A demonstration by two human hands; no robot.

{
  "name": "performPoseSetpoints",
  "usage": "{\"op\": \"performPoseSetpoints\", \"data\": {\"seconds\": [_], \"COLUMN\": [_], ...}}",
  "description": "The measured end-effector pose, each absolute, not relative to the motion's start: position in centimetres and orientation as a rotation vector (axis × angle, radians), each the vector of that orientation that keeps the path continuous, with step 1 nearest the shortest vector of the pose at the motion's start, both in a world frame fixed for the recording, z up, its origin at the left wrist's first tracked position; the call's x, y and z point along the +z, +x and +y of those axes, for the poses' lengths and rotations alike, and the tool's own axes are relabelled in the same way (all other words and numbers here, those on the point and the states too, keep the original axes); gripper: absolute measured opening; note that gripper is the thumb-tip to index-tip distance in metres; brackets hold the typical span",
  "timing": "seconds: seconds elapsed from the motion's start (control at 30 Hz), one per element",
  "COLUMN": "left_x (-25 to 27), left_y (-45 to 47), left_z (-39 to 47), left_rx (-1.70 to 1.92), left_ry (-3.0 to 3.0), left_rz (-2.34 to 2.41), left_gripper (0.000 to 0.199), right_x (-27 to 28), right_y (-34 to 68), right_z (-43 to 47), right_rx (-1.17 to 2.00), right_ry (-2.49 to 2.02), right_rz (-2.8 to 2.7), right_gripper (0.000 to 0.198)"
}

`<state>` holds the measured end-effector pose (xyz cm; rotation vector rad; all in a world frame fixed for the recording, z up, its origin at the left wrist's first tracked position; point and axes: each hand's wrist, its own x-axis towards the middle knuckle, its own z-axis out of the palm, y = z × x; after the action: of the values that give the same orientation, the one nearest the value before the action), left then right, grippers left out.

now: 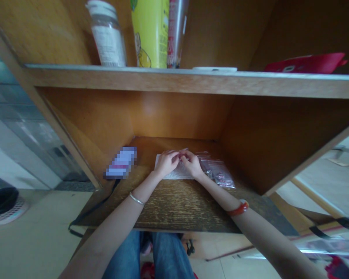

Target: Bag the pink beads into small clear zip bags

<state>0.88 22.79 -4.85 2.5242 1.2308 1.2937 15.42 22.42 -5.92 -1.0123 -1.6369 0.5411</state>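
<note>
My left hand (167, 162) and my right hand (192, 163) meet over a white sheet (174, 176) on the wooden desk. Fingertips of both hands are pinched close together around something small and reddish, too small to name. Just right of my right hand lie clear zip bags (224, 176) with small dark and reddish pieces inside. Part of the white sheet is hidden under my hands.
A phone-like device (121, 162) with a blurred screen lies at the left, its dark strap (97, 209) hanging over the desk edge. Above runs a shelf (163, 79) with a white-capped jar (107, 37), a yellow container (151, 35) and a red pouch (306, 64).
</note>
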Motion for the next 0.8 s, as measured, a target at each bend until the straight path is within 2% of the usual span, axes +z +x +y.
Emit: {"op": "performPoseSetpoints", "data": {"seconds": [0.37,0.8], "left_x": [-4.4,-4.5], "left_y": [0.9,1.3], "left_z": [22.2,22.3], "left_rx": [1.134,1.099], "left_ry": [2.697,2.73], "left_rz": [1.367,1.628], "left_gripper": [0.014,0.014], "right_x": [-6.5,-4.5], "right_y": [15.7,15.3], "right_z": [22.6,20.7], "right_rx": [0.507,0.089], "right_ry": [-1.205,-1.449], "right_rz": [-1.641,-1.912], "right_gripper": [0.026,0.02]}}
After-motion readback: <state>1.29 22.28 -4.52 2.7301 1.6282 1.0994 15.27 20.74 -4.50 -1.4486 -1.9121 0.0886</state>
